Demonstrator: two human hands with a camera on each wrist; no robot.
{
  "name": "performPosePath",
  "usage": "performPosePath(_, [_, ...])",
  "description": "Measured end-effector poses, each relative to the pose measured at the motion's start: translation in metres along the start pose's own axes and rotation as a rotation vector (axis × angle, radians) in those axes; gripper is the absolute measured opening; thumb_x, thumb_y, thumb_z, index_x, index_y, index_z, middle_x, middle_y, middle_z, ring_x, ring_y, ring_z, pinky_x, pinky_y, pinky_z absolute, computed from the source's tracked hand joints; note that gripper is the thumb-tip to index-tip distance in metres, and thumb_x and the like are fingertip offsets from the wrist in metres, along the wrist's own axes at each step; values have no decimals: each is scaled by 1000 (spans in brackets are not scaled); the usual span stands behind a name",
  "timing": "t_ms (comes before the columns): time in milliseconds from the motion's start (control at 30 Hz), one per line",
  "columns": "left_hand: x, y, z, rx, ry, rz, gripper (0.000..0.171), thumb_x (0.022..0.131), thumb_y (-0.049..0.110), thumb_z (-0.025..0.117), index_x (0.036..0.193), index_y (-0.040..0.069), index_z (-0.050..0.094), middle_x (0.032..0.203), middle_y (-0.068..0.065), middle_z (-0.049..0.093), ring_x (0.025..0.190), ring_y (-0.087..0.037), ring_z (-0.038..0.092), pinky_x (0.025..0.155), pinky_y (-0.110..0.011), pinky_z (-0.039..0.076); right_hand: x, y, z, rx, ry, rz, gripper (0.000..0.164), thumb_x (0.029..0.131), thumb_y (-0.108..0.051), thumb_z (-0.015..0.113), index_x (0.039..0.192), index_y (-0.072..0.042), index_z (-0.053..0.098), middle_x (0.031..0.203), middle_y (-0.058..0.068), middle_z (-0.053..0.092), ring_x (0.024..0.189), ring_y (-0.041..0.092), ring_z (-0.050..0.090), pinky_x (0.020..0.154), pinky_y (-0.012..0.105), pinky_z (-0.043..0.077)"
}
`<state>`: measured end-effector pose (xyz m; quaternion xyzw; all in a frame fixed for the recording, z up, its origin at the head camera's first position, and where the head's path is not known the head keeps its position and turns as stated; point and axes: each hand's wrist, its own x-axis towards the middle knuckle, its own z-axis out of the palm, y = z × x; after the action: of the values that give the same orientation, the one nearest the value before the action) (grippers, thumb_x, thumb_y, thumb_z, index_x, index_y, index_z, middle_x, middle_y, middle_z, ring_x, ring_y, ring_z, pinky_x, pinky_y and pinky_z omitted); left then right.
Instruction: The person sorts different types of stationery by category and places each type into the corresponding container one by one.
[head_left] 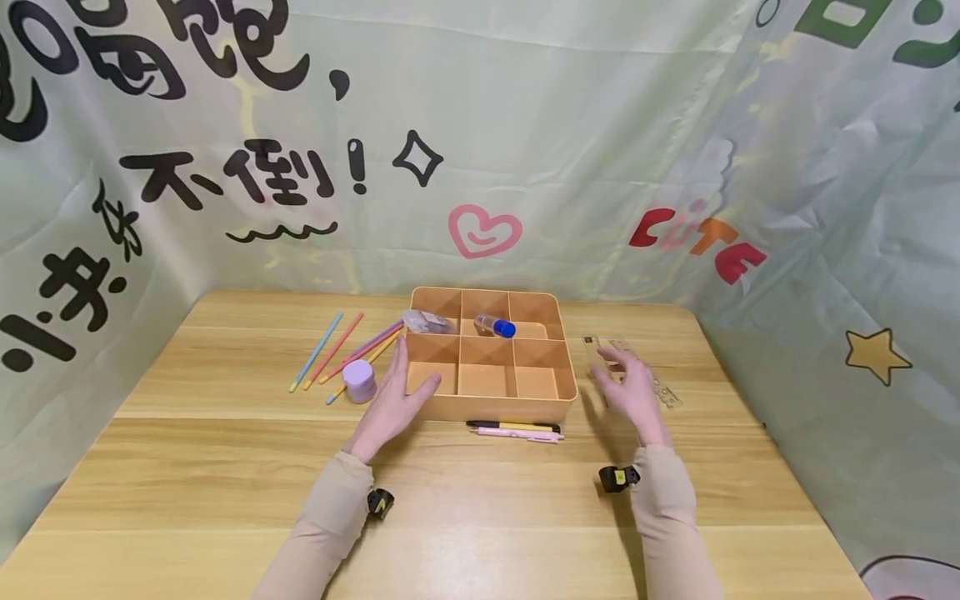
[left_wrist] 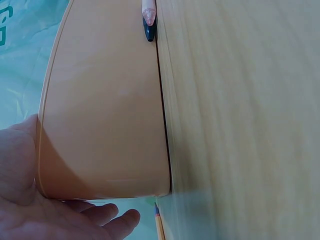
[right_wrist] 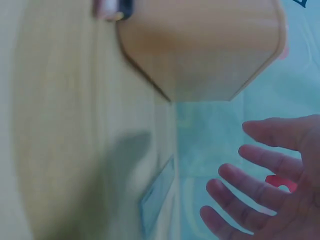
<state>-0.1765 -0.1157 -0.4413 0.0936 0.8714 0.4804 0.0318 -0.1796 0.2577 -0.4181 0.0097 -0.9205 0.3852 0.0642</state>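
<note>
A peach-coloured divided organizer box (head_left: 495, 408) stands near the table's back edge. My left hand (head_left: 390, 404) touches its front left corner, thumb spread over the rim and fingers along the outer left wall. In the left wrist view, that box (left_wrist: 100, 110) shows its broad front wall beside the hand (left_wrist: 55, 210). To the right of the box, my right hand (head_left: 630, 387) hovers with spread fingers, holding nothing. Beneath it lie clear flat strips with markings (head_left: 667, 396). A small bottle with a blue cap (head_left: 495, 326) and a clear plastic packet (head_left: 429, 322) sit in back compartments.
Left of the box lie several slim coloured pencils (head_left: 315, 353) and a lilac round container (head_left: 359, 382). A pink pen (head_left: 517, 434) and a black-and-yellow pen (head_left: 513, 427) lie along the box's front. A printed cloth (head_left: 600, 150) hangs behind the table.
</note>
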Motion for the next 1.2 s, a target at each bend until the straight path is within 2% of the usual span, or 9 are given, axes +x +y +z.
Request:
performPosePath(133, [1,-1,2,-1,-4,-4,95,103,42,54,160,10,-14,169,-11,-15,158,-36,-1,129,-52,8,-4,9,2,-92,7,42,48,99,-17,60,142,3,51,145,32,49,123,49,52,101,64,44])
performPosePath(267, [2,0,4,1,0,0,95,103,43,54,160,10,-14,169,-11,-15,158,-38,0,129,-52,8,-6,15,4,-145,0,101,51,97,-16,62,142,5,49,141,36,49,126,52,49,105,68,41])
performPosePath(500, [2,1,3,3,3,2,96,102,45,54,160,8,-12,170,-13,-14,158,-35,-1,129,-52,8,-8,21,3,-170,-70,204,60,95,-19,62,144,8,42,138,38,43,126,52,44,107,68,39])
performPosePath(633, [2,0,2,14,3,5,96,102,45,54,160,7,-12,170,-16,-13,158,-37,-1,129,-53,8,-8,23,3,-166,-112,260,63,95,-23,61,145,9,39,143,41,38,135,57,35,113,71,31])
performPosePath(800, [2,-1,2,25,8,4,95,103,42,54,160,4,-11,169,-18,-12,157,-40,0,128,-54,9,-7,25,3,-174,-148,327,65,96,-27,61,142,13,40,148,41,35,142,57,25,119,69,24])
performPosePath(867, [2,-1,1,25,11,1,95,103,42,54,160,4,-10,169,-18,-12,157,-40,0,128,-55,9,-7,26,3,-188,-152,335,65,95,-28,62,139,16,42,146,42,36,140,57,28,118,67,27])
performPosePath(967, [1,-1,1,27,12,-7,95,102,44,54,160,4,-10,170,-17,-12,158,-38,1,129,-53,9,-7,27,2,-207,-163,346,64,95,-27,63,136,19,44,146,43,37,143,58,25,120,65,25])
performPosePath(1100, [2,-1,1,22,8,-3,96,102,44,54,160,5,-11,170,-16,-12,158,-37,0,129,-53,9,-8,29,0,-219,-162,350,64,95,-27,64,135,20,45,143,43,42,139,57,33,118,63,32])
performPosePath(1200, [1,-2,2,20,3,-6,96,102,45,54,160,6,-12,169,-15,-14,158,-38,-1,129,-53,8,-9,30,-1,-219,-152,348,61,95,-27,65,131,20,49,139,41,48,130,54,46,111,61,41])
